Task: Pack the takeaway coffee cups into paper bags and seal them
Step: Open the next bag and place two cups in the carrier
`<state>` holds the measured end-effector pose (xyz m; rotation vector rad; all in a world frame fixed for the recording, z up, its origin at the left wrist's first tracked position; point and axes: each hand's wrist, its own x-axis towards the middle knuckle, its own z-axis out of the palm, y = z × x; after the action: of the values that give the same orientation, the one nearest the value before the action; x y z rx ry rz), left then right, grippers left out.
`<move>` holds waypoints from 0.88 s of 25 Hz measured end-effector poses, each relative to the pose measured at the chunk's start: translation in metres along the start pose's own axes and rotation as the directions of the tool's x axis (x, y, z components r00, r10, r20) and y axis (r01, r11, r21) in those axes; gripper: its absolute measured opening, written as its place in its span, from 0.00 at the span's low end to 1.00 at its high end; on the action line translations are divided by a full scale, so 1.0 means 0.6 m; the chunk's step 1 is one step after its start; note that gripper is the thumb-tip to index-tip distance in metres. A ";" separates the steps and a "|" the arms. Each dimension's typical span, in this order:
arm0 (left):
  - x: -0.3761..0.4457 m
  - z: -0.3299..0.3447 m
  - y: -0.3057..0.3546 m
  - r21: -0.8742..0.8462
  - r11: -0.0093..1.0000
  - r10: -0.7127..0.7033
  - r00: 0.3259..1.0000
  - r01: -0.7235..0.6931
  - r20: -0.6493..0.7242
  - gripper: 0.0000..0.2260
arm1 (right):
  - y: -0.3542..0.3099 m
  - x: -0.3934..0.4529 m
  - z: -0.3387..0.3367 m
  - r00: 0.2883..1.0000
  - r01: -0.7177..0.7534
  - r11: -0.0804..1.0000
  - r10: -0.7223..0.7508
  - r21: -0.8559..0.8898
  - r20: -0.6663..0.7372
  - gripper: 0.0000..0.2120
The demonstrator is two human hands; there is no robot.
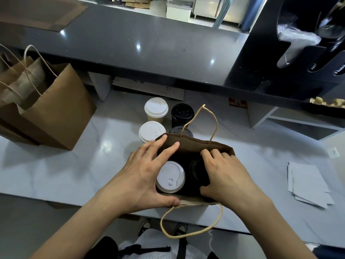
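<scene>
- The left hand [144, 176] is reaching forward with its fingers spread and nearly straight, thumb stretching out toward the right hand.
- The right hand [226, 177] is lying palm down just beside it, its fingers curling downward at the tips, thumb tucking inward.
</scene>
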<state>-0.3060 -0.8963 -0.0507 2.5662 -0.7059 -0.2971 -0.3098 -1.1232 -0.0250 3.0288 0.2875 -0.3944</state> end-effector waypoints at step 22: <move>-0.004 0.002 -0.004 0.012 1.000 0.021 1.000 -0.021 -0.014 0.54 | -0.015 0.014 0.012 0.995 0.028 0.977 -0.008 -0.209 0.095 0.19</move>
<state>-0.3070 -0.8938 -0.0525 2.5676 -0.7310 -0.2683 -0.3050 -1.1137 -0.0346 2.7937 0.3283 -0.4729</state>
